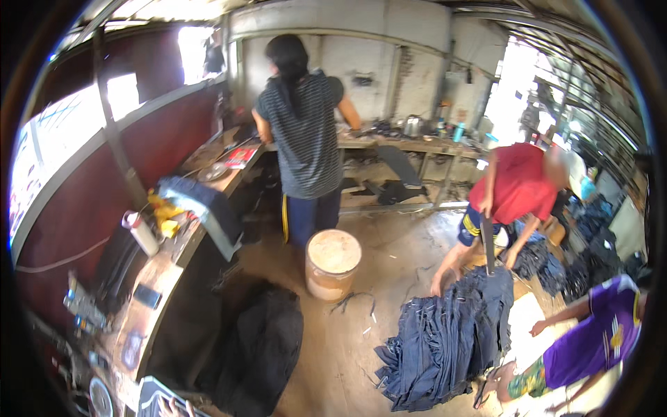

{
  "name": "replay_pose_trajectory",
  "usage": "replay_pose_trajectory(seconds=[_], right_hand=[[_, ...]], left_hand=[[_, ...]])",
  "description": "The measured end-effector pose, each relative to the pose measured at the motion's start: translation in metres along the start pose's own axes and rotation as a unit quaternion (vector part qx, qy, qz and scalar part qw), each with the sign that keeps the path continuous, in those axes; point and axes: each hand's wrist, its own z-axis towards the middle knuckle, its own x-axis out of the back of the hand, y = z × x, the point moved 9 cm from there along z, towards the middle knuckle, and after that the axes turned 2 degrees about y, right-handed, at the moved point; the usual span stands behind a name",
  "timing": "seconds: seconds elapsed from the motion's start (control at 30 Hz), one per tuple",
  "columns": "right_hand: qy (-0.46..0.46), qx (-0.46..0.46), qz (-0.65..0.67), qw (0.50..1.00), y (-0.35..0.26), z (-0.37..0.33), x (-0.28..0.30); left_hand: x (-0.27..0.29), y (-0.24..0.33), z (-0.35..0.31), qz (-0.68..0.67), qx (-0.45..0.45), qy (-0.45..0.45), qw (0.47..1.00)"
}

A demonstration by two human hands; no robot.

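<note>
At the lower left edge, part of what seems to be my left hand (pixel 169 408) shows as a few blurred fingers. They are against a dark panel with a pale rim (pixel 149 390), beside the wooden workbench (pixel 163 271). Whether the fingers grip it, I cannot make out. My right hand is out of the picture. Close by on the bench lie a dark phone (pixel 146 296) and a small clear-looking object (pixel 131 349). Below the bench edge, a big heap of black cloth (pixel 258 351) rests on the floor.
A round drum (pixel 333 267) stands mid-floor. Beyond it a person in a striped top (pixel 306 132) faces the back bench. Rightward, a person in red (pixel 517 181) bends over stacked dark denim (pixel 445 340); another wears purple (pixel 590 333). A bottle (pixel 141 235) stands on the left bench.
</note>
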Motion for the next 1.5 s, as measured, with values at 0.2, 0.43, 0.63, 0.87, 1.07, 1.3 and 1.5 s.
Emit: replay_pose_trajectory(seconds=[0.2,0.43,0.63,0.87,1.07,1.3,1.5], right_hand=[[-0.075,0.019,-0.012,0.997,-0.011,0.009,0.012],[-0.221,0.022,-0.117,0.968,-0.024,0.019,-0.012],[-0.262,0.076,-0.117,0.955,-0.005,0.043,0.027],[-0.037,0.088,-0.214,0.972,0.062,0.093,0.163],[0.170,-0.054,-0.051,0.983,0.184,0.087,0.327],[0.364,-0.151,-0.033,0.918,0.325,0.008,0.524],[0.388,-0.195,0.027,0.900,0.399,-0.011,0.664]], left_hand=[[0.001,-0.004,0.012,-0.016,0.035,0.079,0.996],[0.003,-0.012,0.002,-0.048,0.098,0.053,0.993],[0.015,-0.001,0.008,-0.057,0.098,0.088,0.990],[0.025,0.024,0.022,-0.012,0.031,0.033,0.999],[0.014,0.026,0.030,0.076,0.057,-0.070,0.993],[0.001,0.181,0.063,0.115,0.181,-0.095,0.972],[-0.242,0.448,0.077,-0.059,0.003,-0.331,0.942]])
